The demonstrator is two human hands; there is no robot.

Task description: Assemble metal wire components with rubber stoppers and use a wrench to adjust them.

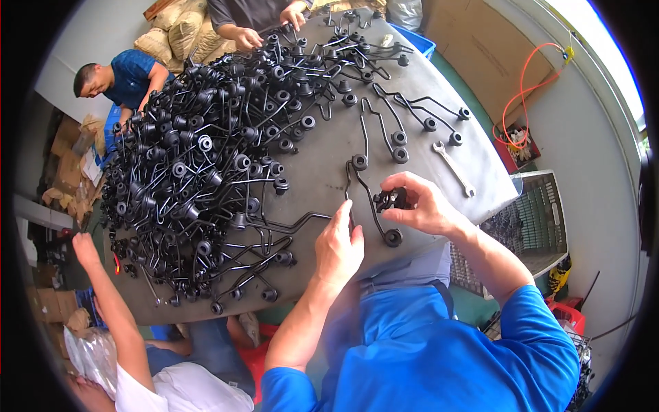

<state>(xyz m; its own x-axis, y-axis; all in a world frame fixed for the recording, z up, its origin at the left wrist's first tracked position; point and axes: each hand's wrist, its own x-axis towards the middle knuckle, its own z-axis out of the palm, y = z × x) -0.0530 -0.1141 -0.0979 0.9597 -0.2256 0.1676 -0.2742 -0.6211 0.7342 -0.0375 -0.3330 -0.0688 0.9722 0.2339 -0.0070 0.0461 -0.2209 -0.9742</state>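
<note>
A bent black metal rod [371, 200] with round rubber bushings at its ends lies on the grey table [322, 172] in front of me. My left hand [338, 244] presses on the rod near its middle bend, fingers pointing away. My right hand [420, 202] pinches a small black bushing part [390, 200] beside the rod, just above the table. One bushing end of the rod [392, 237] sits near the table's front edge.
A large heap of the same black rods [206, 165] covers the table's left half. A silver wrench [453, 167] lies at the right. Other people's hands [86, 248] work at the left and far edges [246, 36]. A grey crate [535, 220] stands right of the table.
</note>
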